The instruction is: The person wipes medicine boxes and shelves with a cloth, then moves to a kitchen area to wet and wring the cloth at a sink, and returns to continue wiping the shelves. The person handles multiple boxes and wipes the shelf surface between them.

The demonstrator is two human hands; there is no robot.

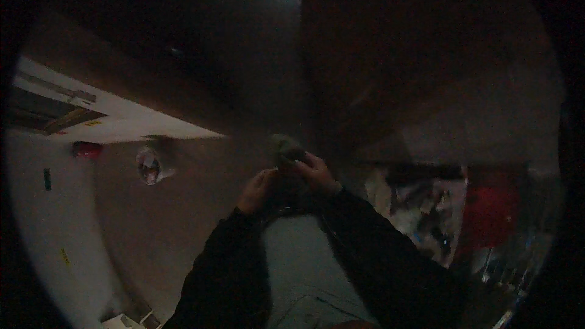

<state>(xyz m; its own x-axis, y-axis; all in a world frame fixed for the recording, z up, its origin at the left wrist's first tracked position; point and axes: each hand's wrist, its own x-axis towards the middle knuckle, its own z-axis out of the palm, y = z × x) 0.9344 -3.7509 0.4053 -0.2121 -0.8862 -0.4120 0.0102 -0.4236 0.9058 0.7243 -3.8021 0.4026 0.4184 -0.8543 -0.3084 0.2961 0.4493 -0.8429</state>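
Note:
The picture is very dark. In front of my body, my right hand has its fingers curled on a dark greenish object with a rounded top. Too little light falls on it to tell what it is. My left hand is at the lower left side of the same object, fingers bent; shadow hides its fingertips and whether they grip. Both forearms wear dark sleeves, and a pale grey garment shows between them.
On the right stands an open container of mixed items beside a red object. To the left, a clear plastic bag lies on the brown floor, near a white wall and a small red item.

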